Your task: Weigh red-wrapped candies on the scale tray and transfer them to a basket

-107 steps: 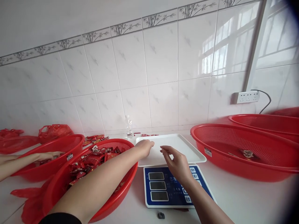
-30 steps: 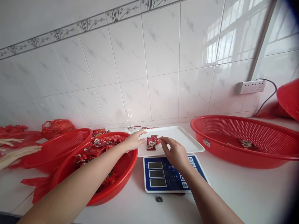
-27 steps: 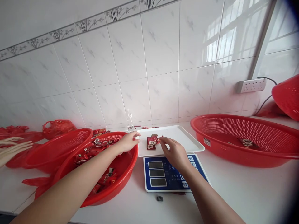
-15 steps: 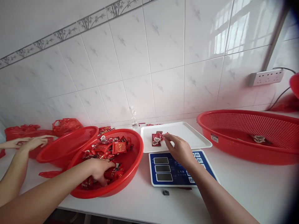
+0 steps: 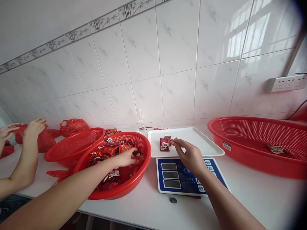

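Note:
My left hand is inside a red perforated basket, its fingers apart and touching small red packets at the right side. Several shiny wrapped snack packets are heaped in that basket. Over the white scale tray, my right hand pinches the edge of a small red wrapped packet. Beside it on the tray is a dark red packet with a pale heart-shaped print. Below the tray, the scale's blue panel is partly covered by my right wrist.
A large red basket at right holds a packet. Another red basket stands left, with red plastic bags behind it. A co-worker's hands handle a red bag. A clear bottle stands by the wall.
My left hand has moved from the basket's near middle to its upper right. My right hand stays at the tray. The co-worker's hands have lifted a red bag. The view has shifted slightly left.

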The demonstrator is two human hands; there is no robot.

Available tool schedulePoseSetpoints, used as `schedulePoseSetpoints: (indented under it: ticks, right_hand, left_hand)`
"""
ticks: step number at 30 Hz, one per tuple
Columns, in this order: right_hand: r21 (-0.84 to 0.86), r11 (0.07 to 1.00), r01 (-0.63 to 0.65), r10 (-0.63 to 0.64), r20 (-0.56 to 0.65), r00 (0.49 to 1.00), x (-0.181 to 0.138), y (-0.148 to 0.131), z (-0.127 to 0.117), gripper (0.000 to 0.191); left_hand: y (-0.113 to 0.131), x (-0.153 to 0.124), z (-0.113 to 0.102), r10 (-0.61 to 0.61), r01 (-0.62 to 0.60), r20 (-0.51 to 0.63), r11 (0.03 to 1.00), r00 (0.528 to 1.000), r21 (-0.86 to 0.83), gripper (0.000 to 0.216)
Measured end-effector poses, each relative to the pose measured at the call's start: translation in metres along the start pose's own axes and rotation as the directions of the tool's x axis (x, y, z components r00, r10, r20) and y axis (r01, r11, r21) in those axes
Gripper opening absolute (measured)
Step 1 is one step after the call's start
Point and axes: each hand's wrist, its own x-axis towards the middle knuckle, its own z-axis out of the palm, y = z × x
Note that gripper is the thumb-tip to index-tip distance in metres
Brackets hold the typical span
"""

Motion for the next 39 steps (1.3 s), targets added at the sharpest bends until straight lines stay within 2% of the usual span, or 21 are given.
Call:
schedulePoseSetpoints:
  ticks: [2, 4, 6, 8, 10, 12, 14, 18, 25, 27, 29, 34, 36, 39]
  right_hand:
    - [0.005, 1.000, -0.003, 0.003, 0.000, 1.000, 0.000, -0.001, -0.001, 0.025]
    - [0.001, 1.000, -0.003, 0.003, 0.002, 1.000, 0.000, -0.001, -0.001, 0.025]
    - [-0.007, 1.000, -0.003, 0.003, 0.006, 1.000, 0.001, -0.002, -0.001, 0.026]
    - [-0.009, 1.000, 0.001, -0.001, 0.011, 1.000, 0.001, -0.002, -0.001, 0.026]
    - [-0.001, 1.000, 0.003, -0.003, 0.015, 1.000, 0.001, -0.002, -0.001, 0.027]
    - [0.006, 1.000, -0.005, 0.004, 0.014, 1.000, 0.001, -0.002, 0.000, 0.027]
    - [0.008, 1.000, -0.013, 0.013, 0.011, 1.000, 0.001, -0.002, 0.000, 0.027]
    - [0.017, 1.000, -0.003, 0.003, 0.008, 1.000, 0.001, -0.001, 0.000, 0.026]
    - [0.043, 0.999, -0.007, 0.005, 0.032, 0.999, 0.000, 0.000, 0.003, 0.023]
    - [0.049, 0.999, -0.001, -0.001, 0.034, 0.999, 0.000, 0.001, 0.003, 0.022]
    - [0.051, 0.999, 0.000, -0.002, 0.033, 0.999, 0.001, 0.001, 0.003, 0.022]
    - [0.053, 0.999, -0.002, 0.000, 0.036, 0.999, 0.001, 0.001, 0.002, 0.023]
    - [0.054, 0.999, -0.007, 0.005, 0.040, 0.999, 0.002, 0.001, 0.002, 0.024]
    - [0.063, 0.998, -0.006, 0.004, 0.032, 0.999, 0.002, 0.002, 0.003, 0.024]
  left_hand:
    - [0.002, 0.012, -0.012, 0.091, -0.073, -0.191, 0.992, 0.977, 0.101, 0.051]
    - [0.000, 0.020, -0.024, 0.135, -0.020, -0.333, 0.945, 0.933, 0.327, 0.046]
    - [-0.004, 0.024, -0.031, 0.098, 0.091, -0.341, 0.863, 0.935, 0.496, 0.048]
    - [-0.007, 0.024, -0.034, 0.001, 0.169, -0.283, 0.800, 0.959, 0.575, 0.050]
    - [-0.007, 0.022, -0.034, -0.065, 0.163, -0.185, 0.794, 0.981, 0.585, 0.046]
    - [-0.003, 0.020, -0.034, -0.073, 0.102, -0.076, 0.855, 0.994, 0.509, 0.045]
    - [-0.001, 0.017, -0.035, -0.050, 0.050, -0.009, 0.929, 0.999, 0.365, 0.049]
    - [-0.001, 0.013, -0.037, -0.004, 0.010, -0.037, 0.988, 0.999, 0.152, 0.050]
    - [0.001, 0.009, -0.038, 0.064, -0.064, 0.005, 0.998, 0.998, 0.023, 0.036]
    - [0.004, 0.010, -0.041, 0.093, -0.096, -0.065, 0.994, 0.994, -0.058, 0.034]
    - [0.006, 0.012, -0.045, 0.111, -0.135, -0.180, 0.983, 0.977, -0.123, 0.031]
    - [0.020, 0.018, -0.047, 0.024, -0.160, -0.493, 0.959, 0.870, -0.235, 0.026]
    - [0.032, 0.021, -0.044, -0.012, -0.168, -0.539, 0.944, 0.842, -0.284, 0.036]
    - [0.055, 0.029, -0.036, 0.005, -0.215, -0.482, 0.899, 0.876, -0.381, 0.051]
